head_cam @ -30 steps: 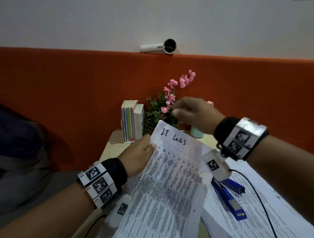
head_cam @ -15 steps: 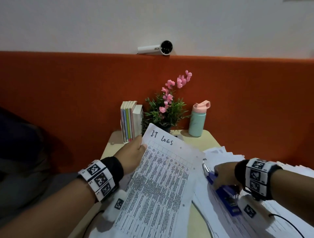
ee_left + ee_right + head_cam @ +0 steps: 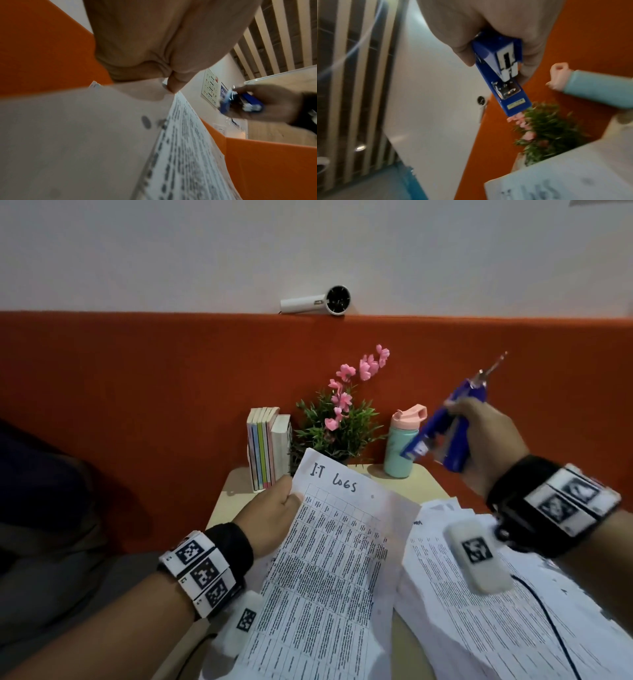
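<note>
A sheaf of printed sheets (image 3: 329, 570) headed "I.T LOGS" is held up at its top left corner by my left hand (image 3: 274, 508), thumb on the front and fingers behind; the left wrist view shows the same pinch on the sheets (image 3: 102, 135). My right hand (image 3: 479, 436) is raised to the right of the sheets and grips a blue stapler (image 3: 442, 436), its mouth pointing down-left. In the right wrist view the stapler (image 3: 503, 75) sticks out from the curled fingers (image 3: 462, 44), apart from the paper corner (image 3: 565, 180).
A loose pile of printed papers (image 3: 496, 604) covers the right of the small beige table (image 3: 233, 501). At the back stand several books (image 3: 267, 446), a pink-flowered plant (image 3: 342, 419) and a teal bottle (image 3: 400, 446). An orange padded wall (image 3: 137, 392) rises behind.
My right hand has come down on the stapler lying on the paper pile, taken hold of it and lifted it up to the right. The left hand keeps holding the sheets.
</note>
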The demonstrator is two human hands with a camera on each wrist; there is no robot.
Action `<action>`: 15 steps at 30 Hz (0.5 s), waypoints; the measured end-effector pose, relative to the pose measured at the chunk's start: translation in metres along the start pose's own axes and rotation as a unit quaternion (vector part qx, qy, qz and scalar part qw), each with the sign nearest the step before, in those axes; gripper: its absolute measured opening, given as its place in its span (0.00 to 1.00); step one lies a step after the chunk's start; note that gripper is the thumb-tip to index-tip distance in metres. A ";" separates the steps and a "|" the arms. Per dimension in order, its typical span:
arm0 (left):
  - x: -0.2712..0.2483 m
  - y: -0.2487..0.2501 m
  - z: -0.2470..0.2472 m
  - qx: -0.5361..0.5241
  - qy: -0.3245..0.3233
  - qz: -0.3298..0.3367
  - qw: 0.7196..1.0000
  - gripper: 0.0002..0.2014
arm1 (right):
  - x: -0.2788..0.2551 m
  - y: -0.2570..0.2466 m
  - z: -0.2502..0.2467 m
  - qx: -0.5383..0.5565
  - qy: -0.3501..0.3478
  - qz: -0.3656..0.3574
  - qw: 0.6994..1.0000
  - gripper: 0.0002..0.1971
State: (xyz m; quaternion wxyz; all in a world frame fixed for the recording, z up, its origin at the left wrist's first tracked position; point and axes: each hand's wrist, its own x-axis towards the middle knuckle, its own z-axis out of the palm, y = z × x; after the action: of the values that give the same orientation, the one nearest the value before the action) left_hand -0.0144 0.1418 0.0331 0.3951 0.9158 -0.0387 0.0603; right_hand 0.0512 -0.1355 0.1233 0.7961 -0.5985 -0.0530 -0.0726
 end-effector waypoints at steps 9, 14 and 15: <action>-0.011 0.024 0.018 0.060 -0.020 0.058 0.996 0.13 | -0.012 0.036 0.101 -0.069 -0.032 -0.017 0.997 0.12; -0.013 0.033 0.022 0.115 -0.007 0.072 0.991 0.15 | -0.017 0.042 0.107 -0.086 0.001 -0.047 0.995 0.23; -0.013 0.035 0.022 0.128 -0.005 0.076 0.989 0.15 | -0.017 0.041 0.107 -0.091 0.009 -0.061 0.994 0.23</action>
State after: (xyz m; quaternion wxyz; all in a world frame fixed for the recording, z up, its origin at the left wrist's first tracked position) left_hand -0.0301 0.1021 0.0410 0.2685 0.9536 -0.1022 0.0896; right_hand 0.0421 -0.0208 0.1110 0.7326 -0.6637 -0.0751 -0.1309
